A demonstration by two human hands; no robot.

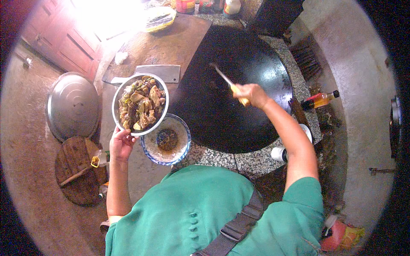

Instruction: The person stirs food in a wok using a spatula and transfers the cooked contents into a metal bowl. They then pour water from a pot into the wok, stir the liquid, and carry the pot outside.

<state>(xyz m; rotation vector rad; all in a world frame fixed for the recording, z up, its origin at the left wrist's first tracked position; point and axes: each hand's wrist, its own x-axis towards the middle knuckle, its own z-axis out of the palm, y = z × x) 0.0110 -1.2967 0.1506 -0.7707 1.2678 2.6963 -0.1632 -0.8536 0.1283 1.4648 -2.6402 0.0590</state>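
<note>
My left hand (123,142) grips the near rim of a white-rimmed bowl (114,107) heaped with chunks of meat (141,102) and some greens. Wrapped around the light-coloured handle of a metal cooking utensil (229,80), my right hand (253,95) is over the large dark wok (221,128). The utensil's head is too dark to make out. Beneath and beside the held bowl stands a blue-and-white patterned bowl (184,156) with a little brown matter in its bottom. Just beyond the held bowl lies a cleaver (160,73) on a brown board (189,35).
A round metal lid (73,107) and a round wooden chopping board (77,179) are at the left. A yellow basket (161,25) sits at the far edge of the board. Right of the wok are a bottle of amber liquid (322,100) and a white container (278,154) on the speckled stove ledge.
</note>
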